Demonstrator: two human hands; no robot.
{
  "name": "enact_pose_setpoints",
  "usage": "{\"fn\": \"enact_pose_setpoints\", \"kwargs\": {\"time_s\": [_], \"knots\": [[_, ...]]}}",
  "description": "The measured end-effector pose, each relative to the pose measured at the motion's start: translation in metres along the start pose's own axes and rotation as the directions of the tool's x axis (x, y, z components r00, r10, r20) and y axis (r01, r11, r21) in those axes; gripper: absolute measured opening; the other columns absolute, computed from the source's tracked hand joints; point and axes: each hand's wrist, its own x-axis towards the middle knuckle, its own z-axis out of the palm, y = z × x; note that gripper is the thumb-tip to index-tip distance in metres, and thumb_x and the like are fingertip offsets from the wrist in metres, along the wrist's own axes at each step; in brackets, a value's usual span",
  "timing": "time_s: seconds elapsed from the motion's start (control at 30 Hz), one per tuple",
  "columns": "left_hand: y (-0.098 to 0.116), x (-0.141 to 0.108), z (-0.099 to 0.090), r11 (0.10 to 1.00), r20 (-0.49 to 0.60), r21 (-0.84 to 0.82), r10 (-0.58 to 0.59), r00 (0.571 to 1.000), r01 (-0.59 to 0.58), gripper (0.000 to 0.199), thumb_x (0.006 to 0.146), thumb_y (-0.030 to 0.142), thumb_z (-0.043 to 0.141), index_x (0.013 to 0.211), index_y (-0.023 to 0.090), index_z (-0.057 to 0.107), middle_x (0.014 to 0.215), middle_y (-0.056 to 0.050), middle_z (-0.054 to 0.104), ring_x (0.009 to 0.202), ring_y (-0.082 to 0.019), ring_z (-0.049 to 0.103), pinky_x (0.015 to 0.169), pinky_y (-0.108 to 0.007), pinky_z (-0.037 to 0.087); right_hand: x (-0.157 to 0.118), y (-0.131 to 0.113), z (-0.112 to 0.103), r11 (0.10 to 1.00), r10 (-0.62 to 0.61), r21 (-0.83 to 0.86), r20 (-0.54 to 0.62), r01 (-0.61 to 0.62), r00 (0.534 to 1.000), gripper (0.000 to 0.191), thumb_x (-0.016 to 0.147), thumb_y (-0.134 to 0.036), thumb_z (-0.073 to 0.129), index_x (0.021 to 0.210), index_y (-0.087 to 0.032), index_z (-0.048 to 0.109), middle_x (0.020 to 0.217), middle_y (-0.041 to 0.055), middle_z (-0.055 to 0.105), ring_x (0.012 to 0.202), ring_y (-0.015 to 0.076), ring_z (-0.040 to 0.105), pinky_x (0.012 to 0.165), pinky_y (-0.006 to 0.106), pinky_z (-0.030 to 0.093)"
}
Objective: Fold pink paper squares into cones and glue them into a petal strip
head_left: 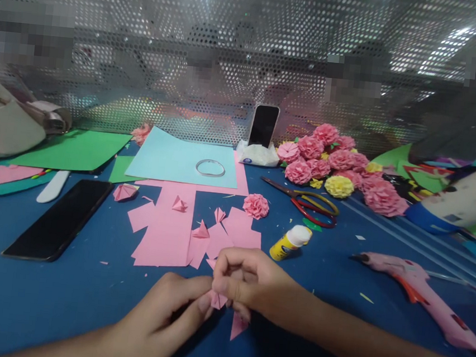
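Note:
Between my two hands is a small folded piece of pink paper (218, 300). My left hand (170, 309) pinches its left side between thumb and forefinger. From above and the right, my right hand (249, 280) closes its thumb and fingers on the same piece, hiding part of it. Below my right hand a pink paper scrap (239, 327) shows its pointed end. Just beyond lie flat pink paper sheets (169, 233) and several small folded pink pieces, one of them a pointed fold (201, 230). A pink paper flower (256, 206) rests at their right edge.
Right of the sheets are a glue stick (291, 242), scissors (307, 201) and a pink glue gun (421, 291). Paper flowers (324, 159) pile up behind. A black phone (59, 220) lies left; another phone (264, 126) stands against the perforated metal screen (149, 52). A bracelet (210, 168) sits on blue paper (168, 160).

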Motion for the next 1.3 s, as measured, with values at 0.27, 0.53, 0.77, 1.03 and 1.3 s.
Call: {"fn": "enact_pose_setpoints", "kwargs": {"time_s": [0.27,0.53,0.77,1.03,1.3], "knots": [[-0.008,0.0,0.002,0.972,-0.009,-0.218,-0.095,0.995,0.091,0.049,0.103,0.053,0.036,0.075,0.016,0.05,0.06,0.006,0.03,0.052,-0.009,0.024,0.048,-0.022,0.021,-0.009,-0.009,0.006,0.968,-0.051,-0.247,-0.006,0.048,0.999,0.035,0.091,-0.043,0.061,0.072,-0.016,0.051,0.064,-0.0045,0.047,0.053,0.007,0.051,0.048,0.015,0.045],[-0.002,0.002,0.002,0.995,0.012,-0.094,-0.031,0.999,0.032,0.04,0.105,0.042,0.031,0.076,0.018,0.044,0.061,0.006,0.032,0.053,-0.01,0.028,0.054,-0.023,0.026,-0.007,0.0,0.005,0.897,-0.131,-0.428,-0.025,0.108,0.991,0.032,0.096,-0.034,0.051,0.069,-0.016,0.051,0.064,-0.0039,0.048,0.05,0.0065,0.046,0.046,0.017,0.036],[0.0,-0.001,0.004,0.998,0.001,-0.042,-0.054,0.999,0.054,0.038,0.105,0.038,0.031,0.077,0.019,0.046,0.066,0.003,0.04,0.059,-0.011,0.035,0.059,-0.023,0.031,-0.005,0.003,0.007,0.709,-0.392,-0.647,-0.03,0.281,0.919,0.034,0.085,-0.015,0.053,0.059,-0.019,0.032,0.053,-0.0075,0.03,0.05,0.0072,0.03,0.049,0.022,0.025],[-0.02,0.003,0.005,0.815,-0.019,-0.571,-0.136,0.991,0.101,0.038,0.1,0.051,0.048,0.081,0.018,0.048,0.055,0.01,0.028,0.045,-0.007,0.023,0.043,-0.018,0.022,-0.013,-0.009,0.001,0.685,-0.442,-0.625,0.053,0.374,0.896,0.022,0.1,-0.017,0.037,0.089,-0.019,0.055,0.08,-0.0012,0.056,0.071,0.0116,0.05,0.07,0.024,0.039],[-0.016,0.002,-0.001,0.712,0.182,-0.677,-0.083,0.98,0.186,0.041,0.097,0.051,0.053,0.075,0.017,0.046,0.056,0.007,0.034,0.047,-0.007,0.029,0.047,-0.019,0.03,-0.011,-0.009,-0.004,0.716,-0.447,-0.538,0.137,0.445,0.884,0.016,0.088,-0.007,0.063,0.099,-0.019,0.066,0.094,0.0014,0.056,0.08,0.0121,0.052,0.07,0.021,0.044]]}}
